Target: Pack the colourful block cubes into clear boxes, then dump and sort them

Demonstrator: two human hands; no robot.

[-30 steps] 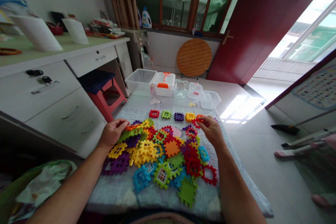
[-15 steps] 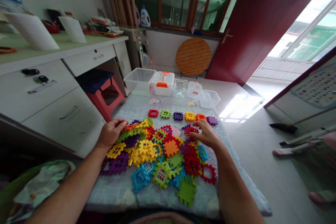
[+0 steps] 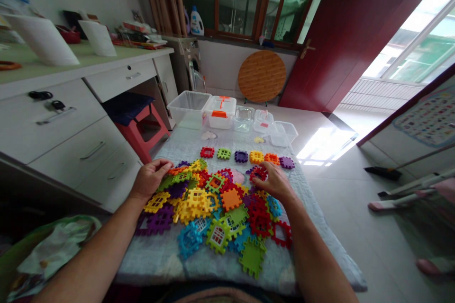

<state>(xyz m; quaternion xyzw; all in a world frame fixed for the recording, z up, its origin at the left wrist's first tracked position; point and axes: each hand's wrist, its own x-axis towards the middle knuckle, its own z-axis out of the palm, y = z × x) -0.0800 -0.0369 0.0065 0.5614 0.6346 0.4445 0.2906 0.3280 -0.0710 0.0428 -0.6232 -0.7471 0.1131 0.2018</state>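
A heap of colourful notched plastic building tiles [image 3: 231,200] covers the middle of the cloth-covered table. My left hand [image 3: 151,179] rests at the heap's left edge, fingertips pressed together beside an orange tile [image 3: 178,170]; whether they grip anything is hidden. Over the heap's right side, my right hand [image 3: 275,180] has thumb and fingers around a red tile [image 3: 258,174], partly covered by the fingers. Behind the heap stretches a row of single tiles: red [image 3: 207,152], light green [image 3: 223,154], dark purple [image 3: 241,156], yellow [image 3: 256,156], orange [image 3: 272,158] and purple [image 3: 287,163].
At the table's far end stand an open clear bin [image 3: 188,104], a lidded box with orange clasps [image 3: 222,120] and smaller clear containers [image 3: 245,118]. A white drawer desk [image 3: 71,123] and a pink stool [image 3: 142,128] are on the left. A broom [image 3: 384,173] lies right.
My right hand has moved slightly left, its fingers closing around the red tile. My left hand stays in nearly the same spot.
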